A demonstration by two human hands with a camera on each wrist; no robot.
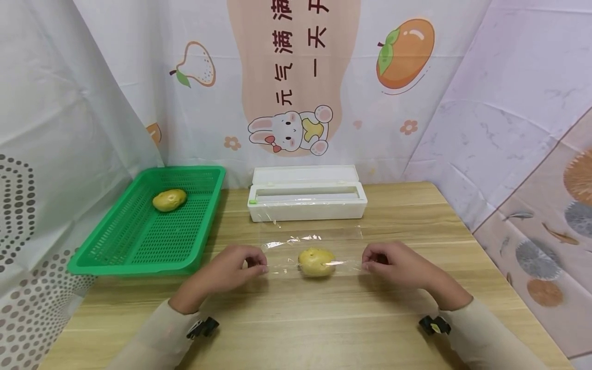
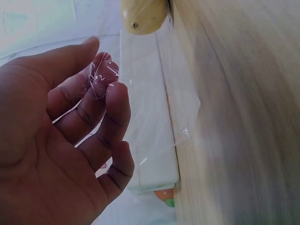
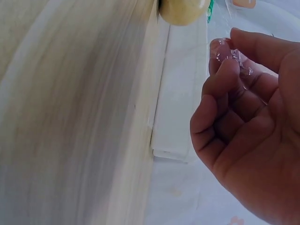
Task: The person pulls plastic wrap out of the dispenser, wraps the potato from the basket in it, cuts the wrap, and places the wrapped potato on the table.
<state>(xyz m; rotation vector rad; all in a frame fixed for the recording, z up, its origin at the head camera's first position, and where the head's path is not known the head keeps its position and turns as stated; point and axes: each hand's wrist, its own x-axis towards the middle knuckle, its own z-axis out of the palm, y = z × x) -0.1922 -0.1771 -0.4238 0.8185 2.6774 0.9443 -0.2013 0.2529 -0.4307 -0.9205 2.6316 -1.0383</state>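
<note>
Clear film (image 1: 285,257) crosses a potato (image 1: 313,258), edges pinched by right hand (image 1: 398,263) and, near basket rim (image 1: 213,209), left hand (image 1: 233,265).

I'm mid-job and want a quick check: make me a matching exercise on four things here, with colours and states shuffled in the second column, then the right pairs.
Things:
1. film
2. box
3. nearer potato
4. basket

Colours and states:
A. green, with the farther potato inside
B. yellow, in front of the box
C. white, lid raised
D. transparent, glinting

Right pairs: 1-D, 2-C, 3-B, 4-A.
</note>
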